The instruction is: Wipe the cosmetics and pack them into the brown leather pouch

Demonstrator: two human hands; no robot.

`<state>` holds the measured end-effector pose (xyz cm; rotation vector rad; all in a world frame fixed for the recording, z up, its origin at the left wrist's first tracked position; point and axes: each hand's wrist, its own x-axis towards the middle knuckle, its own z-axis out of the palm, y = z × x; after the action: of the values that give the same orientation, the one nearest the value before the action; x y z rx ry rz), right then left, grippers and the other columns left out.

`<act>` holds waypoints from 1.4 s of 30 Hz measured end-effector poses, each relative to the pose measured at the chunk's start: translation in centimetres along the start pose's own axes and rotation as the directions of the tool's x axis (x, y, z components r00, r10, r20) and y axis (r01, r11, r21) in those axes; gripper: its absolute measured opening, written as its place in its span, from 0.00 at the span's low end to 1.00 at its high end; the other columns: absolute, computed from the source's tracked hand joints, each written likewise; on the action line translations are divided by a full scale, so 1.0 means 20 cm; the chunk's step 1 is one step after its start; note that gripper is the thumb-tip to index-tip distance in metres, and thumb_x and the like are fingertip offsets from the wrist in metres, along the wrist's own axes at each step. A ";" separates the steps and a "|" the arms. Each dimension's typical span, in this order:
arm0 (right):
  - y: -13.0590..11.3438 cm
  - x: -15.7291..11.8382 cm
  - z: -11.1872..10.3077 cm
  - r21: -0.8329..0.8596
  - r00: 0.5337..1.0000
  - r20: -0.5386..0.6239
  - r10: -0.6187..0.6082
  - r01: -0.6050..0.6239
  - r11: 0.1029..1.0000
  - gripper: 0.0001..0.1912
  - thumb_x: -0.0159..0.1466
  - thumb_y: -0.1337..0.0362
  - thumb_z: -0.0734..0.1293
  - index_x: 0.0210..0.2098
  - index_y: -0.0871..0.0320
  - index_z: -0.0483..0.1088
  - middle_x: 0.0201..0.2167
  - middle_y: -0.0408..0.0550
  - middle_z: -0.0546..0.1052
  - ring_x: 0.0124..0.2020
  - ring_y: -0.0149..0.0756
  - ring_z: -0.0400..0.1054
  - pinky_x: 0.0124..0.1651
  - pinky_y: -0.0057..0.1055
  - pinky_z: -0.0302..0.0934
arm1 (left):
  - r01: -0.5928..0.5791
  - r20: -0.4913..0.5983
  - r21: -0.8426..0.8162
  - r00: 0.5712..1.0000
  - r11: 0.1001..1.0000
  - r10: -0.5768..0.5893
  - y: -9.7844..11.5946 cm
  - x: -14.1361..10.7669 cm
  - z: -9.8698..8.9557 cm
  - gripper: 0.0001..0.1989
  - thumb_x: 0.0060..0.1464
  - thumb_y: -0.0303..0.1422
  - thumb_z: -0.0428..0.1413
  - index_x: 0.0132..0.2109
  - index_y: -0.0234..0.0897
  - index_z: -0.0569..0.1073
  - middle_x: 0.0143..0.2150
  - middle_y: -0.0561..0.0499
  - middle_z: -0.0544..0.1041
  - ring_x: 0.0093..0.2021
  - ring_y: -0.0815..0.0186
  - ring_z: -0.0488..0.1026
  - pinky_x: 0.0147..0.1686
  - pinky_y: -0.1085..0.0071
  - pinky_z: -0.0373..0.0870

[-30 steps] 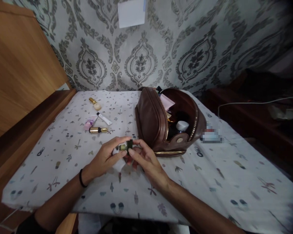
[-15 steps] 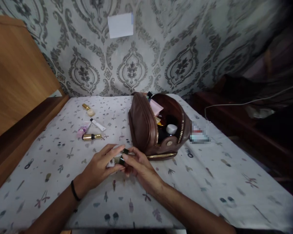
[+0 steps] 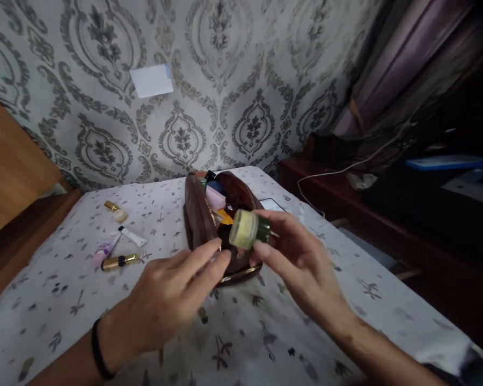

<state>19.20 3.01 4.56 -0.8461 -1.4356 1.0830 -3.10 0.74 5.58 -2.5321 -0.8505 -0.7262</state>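
Note:
My right hand (image 3: 301, 257) grips a small clear jar (image 3: 243, 229) with pale yellow contents and a dark green lid, tilted on its side in the air. Lid and fingers meet at the jar's right end. My left hand (image 3: 177, 292), a black band on its wrist, is just left of the jar with its fingers stretched out and nothing visible in them. Behind the jar stands an unzipped brown toiletry bag (image 3: 197, 214). Inside it show a pink item (image 3: 215, 198) and an orange item (image 3: 224, 216); the jar and hand hide part of its opening.
To the left on the patterned sheet (image 3: 72, 289) lie a gold-and-black tube (image 3: 118, 261), a purple-and-white tube (image 3: 107, 247), a slim white tube (image 3: 133, 236) and a small gold-capped bottle (image 3: 116, 211). A phone (image 3: 272, 205) lies behind the bag. A white cable (image 3: 346, 170) runs at the right.
My right hand has lifted the jar up and to the right, away from my left hand. My left hand has let go of it. The view has turned to the right.

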 end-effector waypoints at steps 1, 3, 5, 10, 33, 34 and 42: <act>0.00 0.04 -0.03 -0.025 1.000 -0.011 -0.024 0.024 0.999 0.18 0.65 0.57 0.72 0.52 0.52 0.67 0.44 0.48 0.76 0.32 0.31 0.72 0.33 0.29 0.72 | -0.054 0.058 0.099 0.997 0.994 0.048 0.00 0.05 0.00 0.24 0.59 0.17 0.44 0.60 0.29 0.69 0.59 0.39 0.77 0.43 0.61 0.80 0.33 0.67 0.76; 0.02 0.09 -0.06 -0.074 0.999 0.033 -0.040 0.042 0.996 0.20 0.66 0.57 0.70 0.55 0.53 0.65 0.49 0.50 0.74 0.34 0.33 0.73 0.33 0.30 0.73 | -0.129 0.204 0.224 0.975 0.966 0.083 -0.01 0.11 0.02 0.27 0.54 0.16 0.45 0.59 0.27 0.70 0.60 0.38 0.76 0.38 0.60 0.79 0.26 0.66 0.73; 0.05 0.13 -0.09 -0.156 0.993 0.114 -0.015 0.033 0.987 0.22 0.68 0.58 0.68 0.59 0.53 0.62 0.53 0.53 0.72 0.34 0.33 0.73 0.31 0.30 0.72 | -0.150 0.289 0.270 0.955 0.951 0.069 -0.03 0.13 0.03 0.28 0.51 0.15 0.44 0.58 0.28 0.71 0.59 0.39 0.77 0.40 0.58 0.79 0.25 0.65 0.73; 0.07 0.16 -0.15 -0.398 0.959 0.284 -0.009 0.126 0.909 0.23 0.68 0.65 0.65 0.61 0.51 0.60 0.53 0.51 0.74 0.34 0.32 0.73 0.32 0.29 0.68 | -0.106 0.175 0.253 0.983 0.962 0.062 -0.08 0.03 0.09 0.22 0.58 0.16 0.42 0.53 0.33 0.72 0.54 0.40 0.78 0.43 0.59 0.77 0.29 0.68 0.71; 0.04 0.16 -0.25 -0.510 0.902 0.431 -0.035 0.275 0.815 0.18 0.64 0.69 0.70 0.52 0.49 0.69 0.36 0.42 0.77 0.28 0.31 0.71 0.28 0.27 0.66 | -0.048 0.043 0.164 0.998 0.985 0.041 -0.07 -0.03 0.16 0.13 0.66 0.23 0.49 0.52 0.32 0.75 0.58 0.38 0.77 0.48 0.55 0.77 0.39 0.63 0.75; 0.04 0.16 -0.25 -0.507 0.901 0.432 -0.041 0.281 0.815 0.18 0.63 0.70 0.70 0.51 0.49 0.69 0.36 0.42 0.77 0.28 0.31 0.71 0.29 0.26 0.66 | -0.047 0.048 0.166 0.998 0.985 0.039 -0.07 -0.03 0.16 0.13 0.66 0.23 0.48 0.52 0.32 0.75 0.58 0.37 0.77 0.48 0.55 0.77 0.38 0.63 0.74; 0.05 0.05 -0.19 -0.490 0.887 0.444 -0.123 0.356 0.796 0.20 0.65 0.71 0.70 0.53 0.53 0.64 0.50 0.47 0.75 0.44 0.35 0.74 0.44 0.29 0.72 | -0.045 0.075 0.125 0.997 0.991 0.036 -0.08 -0.07 0.18 0.17 0.64 0.21 0.48 0.55 0.32 0.74 0.64 0.36 0.72 0.51 0.53 0.75 0.39 0.63 0.74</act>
<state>22.64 4.99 3.88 -0.8352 -2.2102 0.6415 -3.71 3.10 2.15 -2.4677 -0.8381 -0.5527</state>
